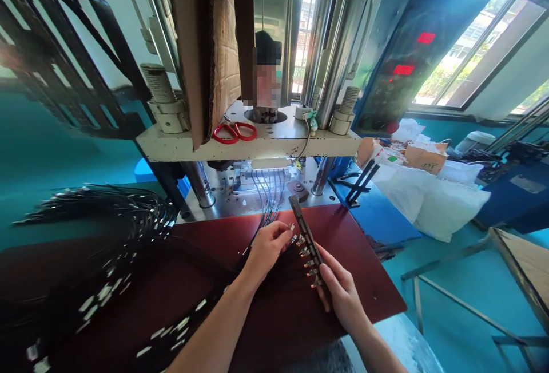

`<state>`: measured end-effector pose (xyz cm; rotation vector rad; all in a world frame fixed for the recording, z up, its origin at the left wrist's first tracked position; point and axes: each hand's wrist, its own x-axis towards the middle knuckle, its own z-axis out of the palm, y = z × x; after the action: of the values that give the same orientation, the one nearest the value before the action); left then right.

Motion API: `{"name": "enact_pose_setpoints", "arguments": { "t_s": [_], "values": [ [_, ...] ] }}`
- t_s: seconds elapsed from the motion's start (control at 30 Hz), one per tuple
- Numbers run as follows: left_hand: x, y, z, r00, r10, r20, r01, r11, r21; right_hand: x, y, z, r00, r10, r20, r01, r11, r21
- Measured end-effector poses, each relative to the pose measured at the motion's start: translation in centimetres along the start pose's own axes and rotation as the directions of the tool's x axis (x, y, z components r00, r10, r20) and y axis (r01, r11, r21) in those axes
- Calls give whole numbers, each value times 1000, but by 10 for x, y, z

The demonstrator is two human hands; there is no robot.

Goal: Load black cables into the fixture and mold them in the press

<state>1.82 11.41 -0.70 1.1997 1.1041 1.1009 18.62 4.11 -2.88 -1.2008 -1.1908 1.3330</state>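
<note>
My right hand (341, 287) is wrapped round a long dark metal bar (306, 233), which stands tilted over the reddish-brown board. Several small metal connectors (309, 263) sit in a row along the bar's left edge. Just left of its upper half, my left hand (269, 247) pinches a small metal-tipped cable connector (292, 226) between thumb and fingers. Beyond the hands, several thin cables (268, 195) run from a metal mould (261, 180) in the press down to the board. Most of the cable behind my left hand is hidden.
Bundles of black cables (150, 213) with light connector ends cover the left side of the board (364, 264). Red-handled scissors (235, 132) lie on the press platform (197, 147) above. A blue control box (416, 52) and white sacks (450, 201) stand to the right.
</note>
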Motion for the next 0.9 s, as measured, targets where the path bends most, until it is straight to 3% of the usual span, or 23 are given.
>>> {"name": "enact_pose_setpoints", "arguments": {
  "t_s": [0.1,0.2,0.33,0.47,0.7,0.9],
  "values": [
    [0,2,2,997,-55,51,54,998,30,-1,-1,-1,999,-1,34,1,1000,-5],
    [-1,6,0,984,-112,140,120,991,-52,-1,-1,-3,999,-4,51,5,1000,-11],
    [-2,10,-6,970,-91,227,130,978,-164,-1,1,-4,998,-7,59,9,1000,-26],
    [-1,9,-8,974,-136,183,174,962,-212,-2,0,-4,998,-10,69,12,1000,-28],
    [1,15,-3,983,-172,67,174,985,-23,-2,-4,-5,995,4,99,2,998,-57],
    [6,15,-6,979,-162,122,162,987,10,0,-1,-7,994,16,104,-8,997,-79]
  ]
}}
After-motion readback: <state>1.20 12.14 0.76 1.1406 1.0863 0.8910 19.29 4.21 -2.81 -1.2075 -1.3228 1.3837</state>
